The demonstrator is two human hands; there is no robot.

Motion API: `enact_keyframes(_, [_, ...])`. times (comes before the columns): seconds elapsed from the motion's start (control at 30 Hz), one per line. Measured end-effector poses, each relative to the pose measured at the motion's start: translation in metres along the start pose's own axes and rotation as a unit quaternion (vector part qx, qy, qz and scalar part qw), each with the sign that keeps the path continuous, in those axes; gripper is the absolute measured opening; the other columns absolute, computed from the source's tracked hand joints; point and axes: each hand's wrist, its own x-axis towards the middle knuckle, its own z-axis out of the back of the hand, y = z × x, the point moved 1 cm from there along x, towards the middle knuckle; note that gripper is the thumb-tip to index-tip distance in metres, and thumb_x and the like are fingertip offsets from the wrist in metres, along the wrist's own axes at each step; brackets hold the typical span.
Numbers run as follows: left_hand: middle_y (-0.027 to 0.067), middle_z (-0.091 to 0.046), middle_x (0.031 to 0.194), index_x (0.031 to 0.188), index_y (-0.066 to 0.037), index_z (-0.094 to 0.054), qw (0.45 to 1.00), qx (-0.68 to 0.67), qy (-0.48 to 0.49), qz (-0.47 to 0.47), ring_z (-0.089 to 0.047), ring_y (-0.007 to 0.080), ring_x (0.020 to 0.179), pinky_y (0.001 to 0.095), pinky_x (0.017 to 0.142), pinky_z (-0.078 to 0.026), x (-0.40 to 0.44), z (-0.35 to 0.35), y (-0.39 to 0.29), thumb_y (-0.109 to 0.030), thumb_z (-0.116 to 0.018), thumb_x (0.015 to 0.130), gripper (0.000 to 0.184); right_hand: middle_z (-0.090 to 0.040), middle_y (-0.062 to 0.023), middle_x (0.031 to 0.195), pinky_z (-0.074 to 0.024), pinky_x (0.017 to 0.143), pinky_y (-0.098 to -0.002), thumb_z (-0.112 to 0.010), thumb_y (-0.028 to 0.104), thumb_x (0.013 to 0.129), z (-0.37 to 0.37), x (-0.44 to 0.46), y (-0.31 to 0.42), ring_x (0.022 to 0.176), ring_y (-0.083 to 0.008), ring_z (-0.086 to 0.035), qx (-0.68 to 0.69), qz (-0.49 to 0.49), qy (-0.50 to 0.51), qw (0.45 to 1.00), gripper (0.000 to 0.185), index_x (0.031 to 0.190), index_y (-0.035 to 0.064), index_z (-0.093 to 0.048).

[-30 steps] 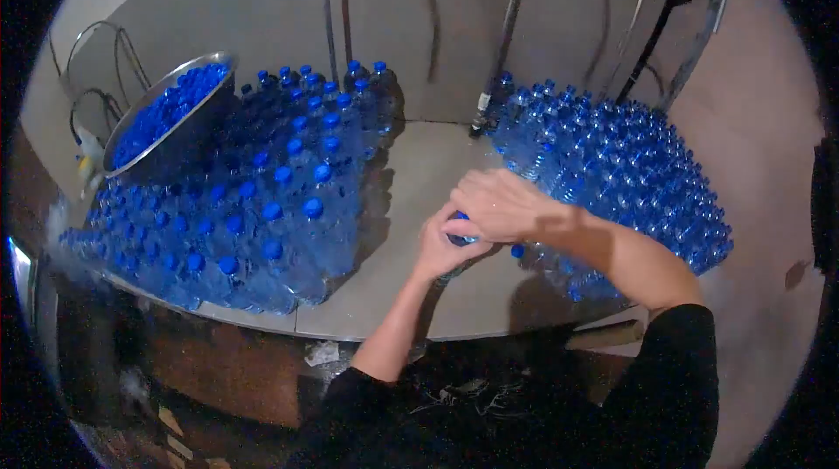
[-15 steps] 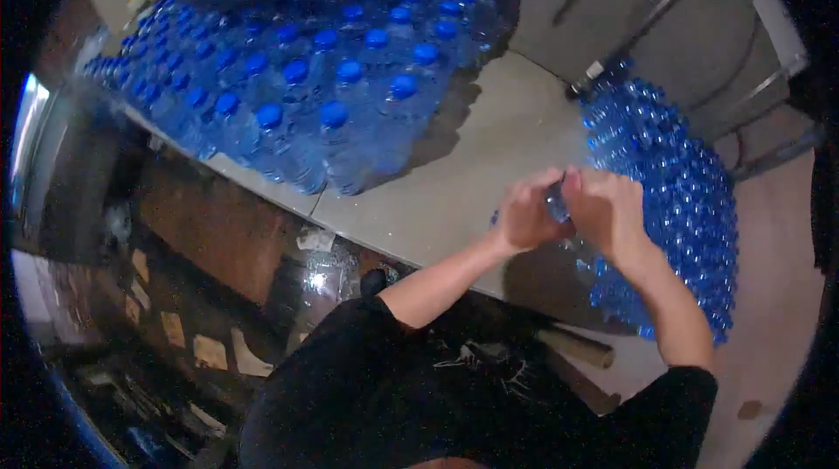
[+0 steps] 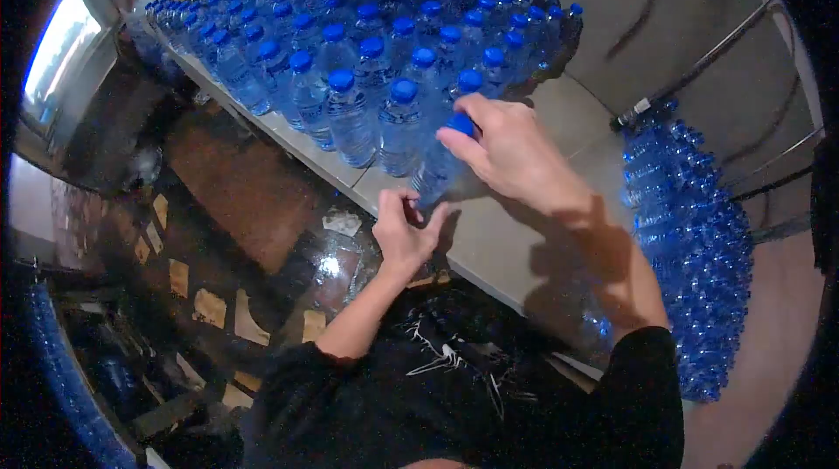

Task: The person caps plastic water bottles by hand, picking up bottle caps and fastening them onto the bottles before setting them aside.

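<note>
One bottle (image 3: 435,173) is gripped by the right hand (image 3: 517,152), left (image 3: 404,237) half-open, white-printed shirt (image 3: 450,355) below.

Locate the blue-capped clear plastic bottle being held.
Head view, just above centre: the bottle is in the right hand, its base near the left hand, beside the blue-capped bottle rows.

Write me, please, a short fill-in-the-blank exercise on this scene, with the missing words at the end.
1. The right hand holds a bottle by its cap, whose colour is ____.
2. The hand nearer that bottle's base is the ____ one.
3. The right sleeve is coloured ____.

Missing words: blue; left; black.
</note>
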Motion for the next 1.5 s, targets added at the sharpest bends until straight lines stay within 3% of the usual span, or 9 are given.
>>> enact_keyframes(0.13, [0.0086,-0.052,0.069,0.076,-0.005,-0.053,0.994,-0.008,-0.065,-0.086,-0.051,0.0190,0.056,0.0312,0.053,-0.044,0.017,-0.011,0.015,-0.007,-0.082,0.071,0.029,-0.067,-0.0165,0.082,-0.0515,0.068,-0.0439,-0.065,0.034,0.088,0.014,-0.038,-0.022,0.076,-0.0368,-0.065,0.031,-0.157,-0.080,0.984,0.035,0.106,0.0037,-0.065])
enact_keyframes(0.3, [0.0062,-0.051,0.069,0.076,-0.005,-0.052,0.994,0.019,-0.034,-0.098,-0.051,0.0185,0.059,0.0301,0.055,-0.043,0.003,-0.022,0.011,-0.008,-0.082,0.073,0.030,-0.060,-0.0182,0.117,-0.0396,0.099,-0.0478,-0.064,0.035,0.087,-0.045,-0.202,-0.164,0.116,-0.0370,-0.051,-0.251,-0.288,-0.126,0.915,0.048,0.124,0.0047,-0.058])
enact_keyframes(0.53, [0.0030,-0.049,0.074,0.084,-0.001,-0.055,0.925,-0.184,0.291,-0.161,-0.050,0.0115,0.064,0.0256,0.058,-0.043,-0.027,-0.123,-0.086,-0.009,-0.078,0.079,0.024,-0.056,-0.0169,0.126,-0.0356,0.106,-0.0462,-0.059,0.029,0.088,-0.070,-0.291,-0.171,0.123,-0.0364,-0.046,-0.181,-0.381,-0.110,0.900,0.042,0.120,0.0006,-0.059])
enact_keyframes(0.6, [0.0053,-0.050,0.083,0.093,-0.001,-0.055,0.894,-0.230,0.350,-0.161,-0.053,0.0130,0.072,0.0260,0.064,-0.047,-0.028,-0.196,-0.120,-0.010,-0.078,0.078,0.028,-0.055,-0.0165,0.128,-0.0359,0.106,-0.0455,-0.057,0.027,0.089,-0.069,-0.292,-0.166,0.125,-0.0351,-0.045,-0.247,-0.387,-0.053,0.887,0.038,0.116,0.0005,-0.060])
enact_keyframes(0.7, [0.0143,-0.053,0.120,0.129,-0.005,-0.051,0.861,-0.258,0.400,-0.176,-0.057,0.0249,0.107,0.0358,0.084,-0.052,-0.030,-0.304,-0.191,-0.029,-0.082,0.075,0.067,-0.056,-0.0162,0.127,-0.0362,0.107,-0.0446,-0.053,0.018,0.088,-0.070,-0.293,-0.152,0.125,-0.0339,-0.046,-0.180,-0.405,-0.192,0.875,0.028,0.106,0.0008,-0.064])
enact_keyframes(0.93, [0.0180,-0.057,0.119,0.128,-0.001,-0.054,0.899,-0.162,0.282,-0.295,-0.058,0.0318,0.108,0.0420,0.095,-0.046,-0.044,-0.399,-0.230,-0.045,-0.084,0.067,0.081,-0.057,-0.0178,0.123,-0.0396,0.103,-0.0445,-0.059,0.013,0.087,-0.049,-0.330,-0.106,0.121,-0.0367,-0.046,-0.117,-0.387,-0.227,0.886,0.029,0.114,0.0013,-0.060])
enact_keyframes(1.17, [0.0122,-0.060,0.112,0.120,0.003,-0.059,0.909,-0.200,0.268,-0.250,-0.062,0.0218,0.099,0.0335,0.084,-0.052,0.003,-0.311,-0.208,-0.024,-0.090,0.063,0.071,-0.056,-0.0183,0.123,-0.0439,0.098,-0.0417,-0.063,0.007,0.085,-0.048,-0.347,-0.124,0.111,-0.0402,-0.052,-0.157,-0.339,-0.121,0.920,0.033,0.117,0.0002,-0.058])
enact_keyframes(1.37, [0.0090,-0.060,0.111,0.120,0.000,-0.059,0.904,-0.163,0.320,-0.231,-0.061,0.0199,0.102,0.0323,0.086,-0.051,0.039,-0.160,-0.165,-0.012,-0.088,0.064,0.064,-0.060,-0.0180,0.101,-0.0508,0.084,-0.0430,-0.070,0.005,0.077,-0.040,-0.301,-0.148,0.091,-0.0402,-0.060,0.154,-0.380,-0.320,0.854,0.027,0.102,0.0008,-0.060])
enact_keyframes(1.5, [0.0086,-0.061,0.111,0.117,-0.001,-0.061,0.911,-0.144,0.331,-0.200,-0.060,0.0215,0.104,0.0334,0.090,-0.049,0.039,-0.106,-0.135,-0.010,-0.087,0.063,0.062,-0.061,-0.0155,0.097,-0.0495,0.085,-0.0423,-0.072,0.011,0.079,-0.037,-0.288,-0.145,0.094,-0.0317,-0.062,0.006,-0.362,-0.276,0.890,0.029,0.103,0.0021,-0.058])
